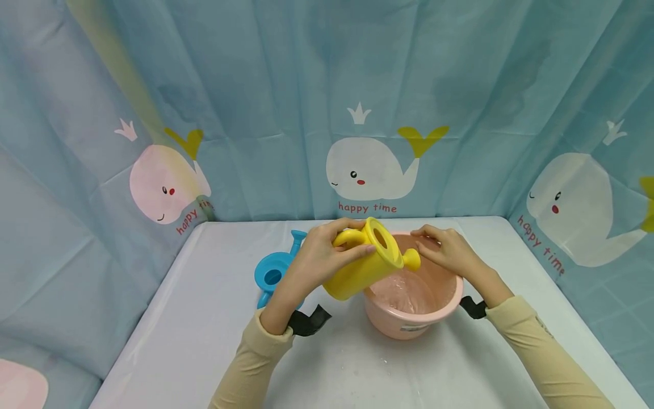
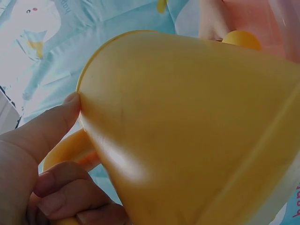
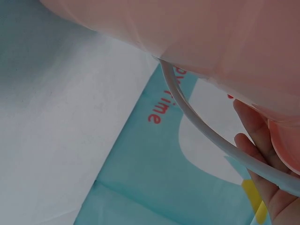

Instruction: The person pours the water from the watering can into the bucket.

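Observation:
My left hand (image 1: pixel 319 255) grips the handle of a yellow watering can (image 1: pixel 352 278), with the thumb laid along its top edge. The can is tilted to the right, and its spout head (image 1: pixel 411 259) hangs over a pink bucket (image 1: pixel 395 326). Water (image 1: pixel 403 292) lies in the bucket, its surface rippled. At the bucket's far right rim, my right hand (image 1: pixel 449 250) holds on with the thumb inside and the fingers outside. The right wrist view shows these fingers (image 3: pixel 253 124) behind the bucket's pale bail handle (image 3: pixel 201 129).
A blue watering can (image 1: pixel 263 267) stands on the white table (image 1: pixel 174 329) to the left, partly behind my left forearm. Small water drops dot the table in front of the bucket. Blue curtains (image 1: pixel 286 113) printed with whales enclose the table's back and sides.

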Demonstrator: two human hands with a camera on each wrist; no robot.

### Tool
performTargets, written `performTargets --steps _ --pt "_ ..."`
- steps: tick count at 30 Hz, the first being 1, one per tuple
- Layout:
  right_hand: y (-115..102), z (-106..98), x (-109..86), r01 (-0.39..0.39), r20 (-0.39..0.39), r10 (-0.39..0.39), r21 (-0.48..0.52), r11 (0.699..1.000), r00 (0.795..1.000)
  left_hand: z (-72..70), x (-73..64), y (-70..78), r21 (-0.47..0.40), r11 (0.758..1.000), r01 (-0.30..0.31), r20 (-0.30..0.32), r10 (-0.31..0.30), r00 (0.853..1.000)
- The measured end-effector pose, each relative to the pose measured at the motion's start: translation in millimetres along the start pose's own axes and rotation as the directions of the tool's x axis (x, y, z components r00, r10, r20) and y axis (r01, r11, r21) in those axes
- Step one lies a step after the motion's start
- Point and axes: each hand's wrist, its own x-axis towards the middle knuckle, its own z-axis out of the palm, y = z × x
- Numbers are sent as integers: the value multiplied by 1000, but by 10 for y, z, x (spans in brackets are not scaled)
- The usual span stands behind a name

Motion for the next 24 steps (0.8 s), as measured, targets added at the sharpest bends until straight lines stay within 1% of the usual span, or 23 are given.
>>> performTargets --steps 5,12,24 --pt "-3 -10 3 -12 12 12 -4 1000 1000 -4 13 -2 -1 1000 -9 9 9 1000" --pt "-21 -17 -4 -25 16 25 6 1000 1000 -26 16 26 -4 1000 -4 24 4 1000" --pt "-19 -11 -10 -34 21 34 6 999 999 -48 25 4 -27 999 17 19 -17 1000"
